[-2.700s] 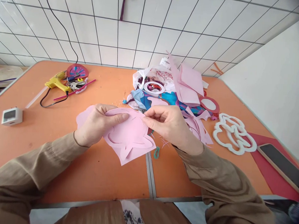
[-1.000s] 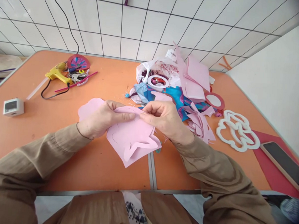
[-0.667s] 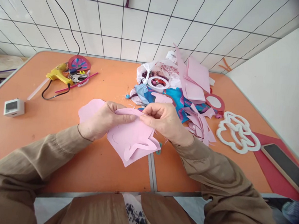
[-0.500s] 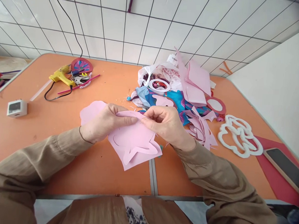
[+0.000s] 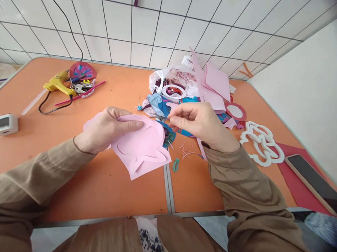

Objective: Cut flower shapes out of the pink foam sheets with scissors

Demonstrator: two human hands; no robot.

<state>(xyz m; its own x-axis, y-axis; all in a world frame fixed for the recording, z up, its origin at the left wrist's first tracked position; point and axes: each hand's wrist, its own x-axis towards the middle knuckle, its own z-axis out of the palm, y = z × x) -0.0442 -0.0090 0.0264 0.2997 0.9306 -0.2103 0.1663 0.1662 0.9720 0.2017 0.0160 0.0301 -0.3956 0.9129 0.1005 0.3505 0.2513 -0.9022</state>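
Note:
My left hand (image 5: 108,130) is closed on a stack of thin pink craft sheets (image 5: 140,147), thumb on top. A cut shape with wavy edges lies over a squarer sheet, and another pink piece (image 5: 92,122) shows behind the hand. To the right, my right hand (image 5: 197,123) hovers apart from the stack. Its thumb and fingertips are pinched together; whatever they hold is too small or hidden to make out. Below the hands, a small green clip (image 5: 176,164) and thin pink trimmings (image 5: 185,151) lie on the orange table (image 5: 108,194).
A yellow glue gun (image 5: 57,83) with its cord sits at the back left, beside keys (image 5: 81,87). A white charger cube (image 5: 5,124) is at the left. Rightward are a plastic bag (image 5: 156,80), folded pink sheets (image 5: 217,81), white cloud-shaped outlines (image 5: 263,142) and a phone (image 5: 312,178).
My right hand has let go of the sheets' top edge and moved up and right, away from them. My left hand still grips the stack. The camera view has shifted slightly.

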